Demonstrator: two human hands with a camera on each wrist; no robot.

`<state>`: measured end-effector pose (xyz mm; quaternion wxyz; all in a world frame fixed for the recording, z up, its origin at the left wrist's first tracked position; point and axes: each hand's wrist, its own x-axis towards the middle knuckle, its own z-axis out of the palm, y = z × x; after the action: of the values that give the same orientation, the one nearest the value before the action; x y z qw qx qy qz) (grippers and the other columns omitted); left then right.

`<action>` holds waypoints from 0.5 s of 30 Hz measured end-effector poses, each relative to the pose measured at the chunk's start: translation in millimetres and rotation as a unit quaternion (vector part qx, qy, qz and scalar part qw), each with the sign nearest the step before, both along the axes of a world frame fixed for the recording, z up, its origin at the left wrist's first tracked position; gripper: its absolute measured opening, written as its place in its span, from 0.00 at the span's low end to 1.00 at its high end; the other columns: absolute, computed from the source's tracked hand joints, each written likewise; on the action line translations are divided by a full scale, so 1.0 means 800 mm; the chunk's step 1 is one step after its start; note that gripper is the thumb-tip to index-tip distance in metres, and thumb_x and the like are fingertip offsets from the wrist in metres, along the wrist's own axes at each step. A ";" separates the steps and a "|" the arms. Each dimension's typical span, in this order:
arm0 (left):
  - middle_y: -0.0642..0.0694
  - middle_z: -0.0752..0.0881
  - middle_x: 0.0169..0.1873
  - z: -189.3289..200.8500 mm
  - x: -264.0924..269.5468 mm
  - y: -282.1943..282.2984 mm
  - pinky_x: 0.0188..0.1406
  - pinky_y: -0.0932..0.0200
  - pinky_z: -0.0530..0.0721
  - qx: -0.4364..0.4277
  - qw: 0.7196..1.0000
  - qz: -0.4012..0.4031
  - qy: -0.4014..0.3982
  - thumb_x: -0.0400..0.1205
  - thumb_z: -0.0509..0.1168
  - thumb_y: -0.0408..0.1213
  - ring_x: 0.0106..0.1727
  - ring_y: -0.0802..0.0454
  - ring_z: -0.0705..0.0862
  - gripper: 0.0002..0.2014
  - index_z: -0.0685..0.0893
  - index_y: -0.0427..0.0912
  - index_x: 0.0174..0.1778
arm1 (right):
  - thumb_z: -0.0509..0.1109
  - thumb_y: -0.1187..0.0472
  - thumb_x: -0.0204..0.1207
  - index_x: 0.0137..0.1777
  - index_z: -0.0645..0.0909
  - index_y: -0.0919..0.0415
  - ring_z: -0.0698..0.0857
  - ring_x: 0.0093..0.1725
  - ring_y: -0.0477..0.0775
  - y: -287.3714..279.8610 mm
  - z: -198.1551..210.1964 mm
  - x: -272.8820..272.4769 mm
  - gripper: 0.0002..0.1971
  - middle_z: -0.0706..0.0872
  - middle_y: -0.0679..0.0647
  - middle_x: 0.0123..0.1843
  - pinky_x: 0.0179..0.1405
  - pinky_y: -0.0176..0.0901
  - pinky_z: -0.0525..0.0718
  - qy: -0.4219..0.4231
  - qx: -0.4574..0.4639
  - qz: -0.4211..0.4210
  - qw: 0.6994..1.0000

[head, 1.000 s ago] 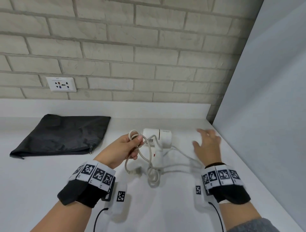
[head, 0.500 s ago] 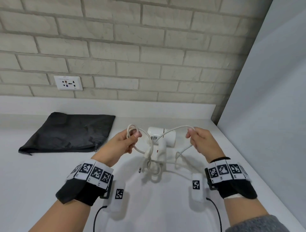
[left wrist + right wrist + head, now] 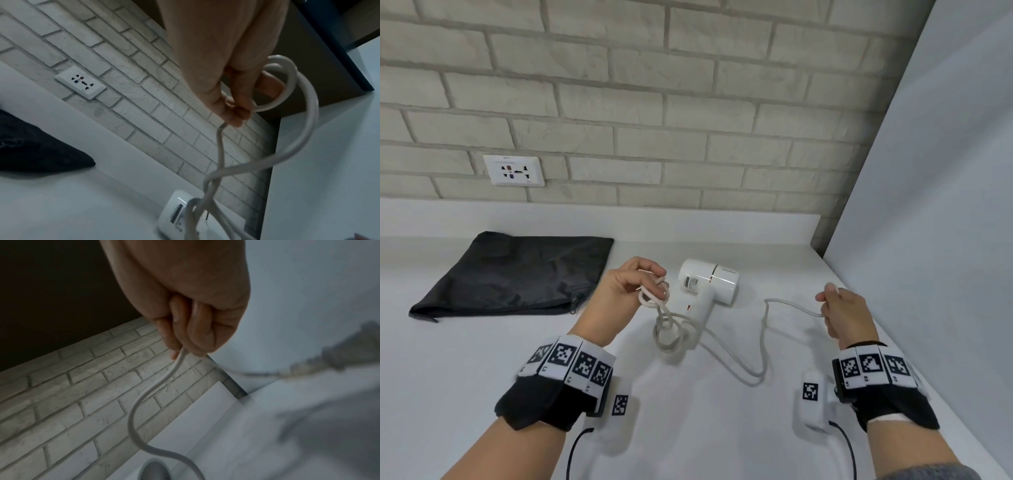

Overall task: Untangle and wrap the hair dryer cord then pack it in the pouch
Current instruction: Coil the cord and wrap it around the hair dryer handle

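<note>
The hands have drawn apart since a moment ago: the right hand (image 3: 846, 313), which was close in by the dryer (image 3: 708, 287), now sits out at about three o'clock from it, and a long run of cord (image 3: 763, 337) that hung bunched between the hands now sags in one open curve down to the counter (image 3: 482, 377) and back toward the handle. The right hand's fingers are curled tight round that strand; the wrist view shows the cord leaving the bottom of the fist.

The left hand (image 3: 631, 293) is at nine o'clock from the dryer, lifted off the counter, pinching a small bundle of loops between thumb and fingers. Below it two strands twist together and drop into a knot-like ring lying at the foot of the handle. I can't make out where the plug is, possibly inside one of the hands.

So one length looks freed, but the tangle under the left hand remains, and I'd say untangling is only partly done; wrapping hasn't begun. The dryer lies on its side mid-counter, barrel toward the wall. The pouch (image 3: 524, 270) lies flat at ten o'clock from it, apparently zipped shut, well apart from the cord.
</note>
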<state>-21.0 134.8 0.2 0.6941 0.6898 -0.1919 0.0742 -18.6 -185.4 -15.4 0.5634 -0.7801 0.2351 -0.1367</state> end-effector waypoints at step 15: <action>0.50 0.89 0.39 0.010 0.005 -0.014 0.49 0.64 0.86 -0.206 0.969 -0.129 0.042 0.53 0.83 0.41 0.40 0.52 0.90 0.16 0.80 0.46 0.15 | 0.63 0.49 0.78 0.74 0.68 0.53 0.74 0.67 0.55 0.117 0.036 -0.024 0.25 0.73 0.55 0.69 0.67 0.51 0.72 -0.042 -0.345 0.301 0.888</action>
<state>-17.2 123.5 7.8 0.8325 0.5035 -0.2310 -0.0069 -37.6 -91.4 13.3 0.2825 -0.9521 -0.0968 -0.0658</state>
